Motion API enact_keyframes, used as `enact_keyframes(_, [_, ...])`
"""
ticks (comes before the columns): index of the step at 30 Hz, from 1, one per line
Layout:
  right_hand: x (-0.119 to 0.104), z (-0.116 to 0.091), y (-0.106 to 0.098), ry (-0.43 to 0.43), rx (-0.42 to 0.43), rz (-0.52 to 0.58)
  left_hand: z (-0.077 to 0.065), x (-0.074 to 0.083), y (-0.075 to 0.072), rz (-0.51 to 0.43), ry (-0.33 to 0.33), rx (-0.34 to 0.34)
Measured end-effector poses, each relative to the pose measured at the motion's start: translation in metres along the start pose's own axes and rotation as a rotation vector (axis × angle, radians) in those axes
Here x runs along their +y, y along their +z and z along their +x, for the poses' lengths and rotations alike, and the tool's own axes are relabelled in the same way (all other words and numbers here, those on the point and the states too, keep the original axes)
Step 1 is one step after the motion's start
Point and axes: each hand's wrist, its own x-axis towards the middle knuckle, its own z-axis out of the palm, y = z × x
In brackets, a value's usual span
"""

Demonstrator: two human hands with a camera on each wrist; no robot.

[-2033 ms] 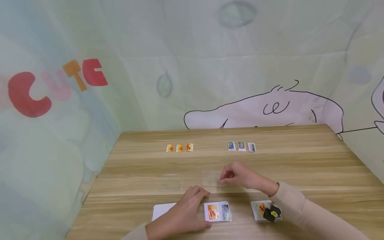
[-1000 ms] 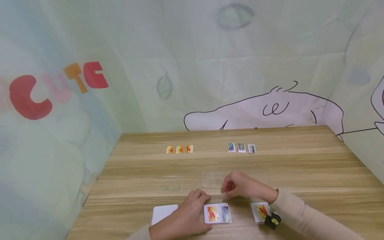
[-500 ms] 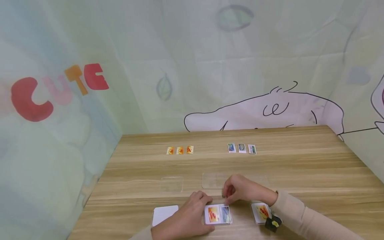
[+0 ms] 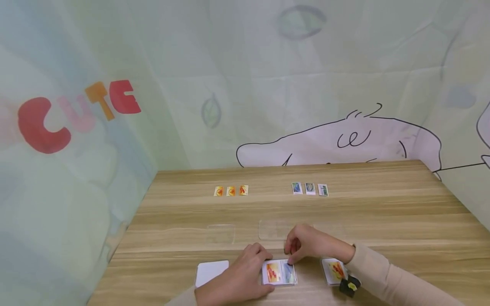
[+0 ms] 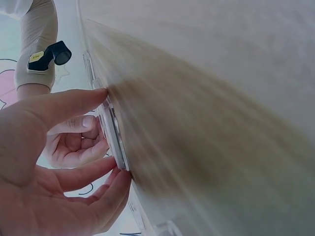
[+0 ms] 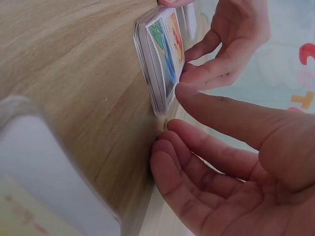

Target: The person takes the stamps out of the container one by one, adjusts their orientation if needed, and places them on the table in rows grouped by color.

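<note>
A clear case with a white backing [image 4: 278,283] lies flat near the table's front edge. On it sit an orange stamp [image 4: 273,272] and a blue stamp [image 4: 289,275]. My left hand [image 4: 241,274] grips the case at its far and near edges; the left wrist view shows the thumb and fingers of that hand [image 5: 64,147] on opposite edges. My right hand [image 4: 306,242] is at the far right corner, its thumb touching the blue stamp. In the right wrist view its fingers [image 6: 197,162] are loosely curled beside the case, with a gap to the thumb.
Three orange stamps [image 4: 230,191] and three bluish stamps [image 4: 310,188] lie in rows at the back. Clear plates [image 4: 221,233] lie mid-table. A white-backed case [image 4: 210,272] is at the left, another case with an orange stamp [image 4: 335,272] at the right, under the black wrist camera [image 4: 349,286].
My right hand has come down from beside the middle clear plate to the case's corner, its thumb now on the blue stamp. The left hand stays at the case. The view has shifted slightly.
</note>
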Motion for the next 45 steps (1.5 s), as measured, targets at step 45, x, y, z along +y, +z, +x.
enact_keyframes(45, [0.000,-0.005,0.015,-0.012,0.067,0.019,0.002,0.001,0.000,0.008,-0.009,0.001])
